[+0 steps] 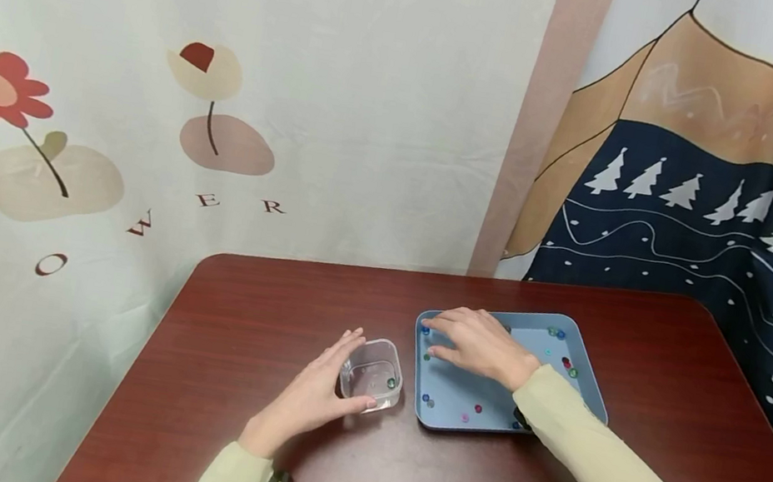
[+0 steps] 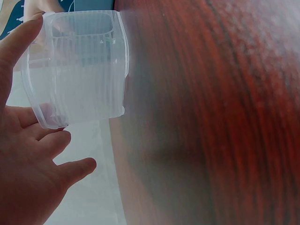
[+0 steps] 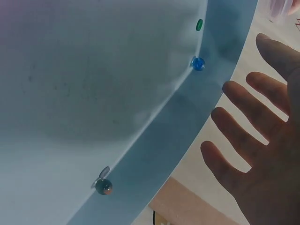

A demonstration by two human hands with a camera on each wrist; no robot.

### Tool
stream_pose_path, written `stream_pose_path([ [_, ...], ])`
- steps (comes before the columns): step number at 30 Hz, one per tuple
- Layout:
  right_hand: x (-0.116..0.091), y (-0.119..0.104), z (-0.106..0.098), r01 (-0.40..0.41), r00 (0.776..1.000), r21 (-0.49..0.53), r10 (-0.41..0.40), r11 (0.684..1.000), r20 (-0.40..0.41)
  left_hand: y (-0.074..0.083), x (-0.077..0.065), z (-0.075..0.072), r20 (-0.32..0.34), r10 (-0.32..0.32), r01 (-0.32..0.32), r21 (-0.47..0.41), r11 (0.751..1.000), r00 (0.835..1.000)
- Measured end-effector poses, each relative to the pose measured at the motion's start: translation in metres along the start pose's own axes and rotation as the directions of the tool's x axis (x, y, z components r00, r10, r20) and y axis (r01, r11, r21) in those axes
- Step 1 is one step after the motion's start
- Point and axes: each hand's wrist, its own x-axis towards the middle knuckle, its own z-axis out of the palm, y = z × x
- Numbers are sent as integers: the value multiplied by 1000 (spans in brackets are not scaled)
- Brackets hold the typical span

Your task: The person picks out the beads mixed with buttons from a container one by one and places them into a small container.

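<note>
My left hand [image 1: 308,401] holds a small clear plastic container [image 2: 89,75], thumb at the near rim and fingers along the left side. Inside it lies a green marble [image 1: 391,383]. My right hand [image 1: 480,344] hovers above the left part of a blue tray [image 1: 462,384], fingers extended and spread, with nothing seen in its grasp. Closest to these fingers in the right wrist view is a blue marble [image 3: 198,64] by the tray wall, with a flat green bead [image 3: 199,25] beside it. A dark glassy marble [image 3: 103,186] sits further along the wall.
More marbles and small beads lie scattered in the tray, including a red bead [image 1: 478,409], a pink bead [image 1: 465,418] and a green marble [image 1: 573,373]. The tray stands right of the container on a dark red wooden table [image 1: 252,321]. Printed curtains [image 1: 378,105] hang behind.
</note>
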Motion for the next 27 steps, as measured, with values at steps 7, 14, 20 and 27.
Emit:
stream_pose_path([
  [7,6,3,6,-5,999,6,5,1000,32,-1,-1,1,-4,2,-2,1,1000,1000],
  [14,9,3,13,-9,1000,32,8,999,18,-1,-1,1,-27,32,-33,-17,999,999],
  [20,10,3,18,-12,1000,53,11,999,5,1,-2,0,-30,26,-27,-23,999,999],
  [27,10,6,21,-9,1000,65,9,998,-6,1,-2,0,-30,31,-31,-17,999,999],
])
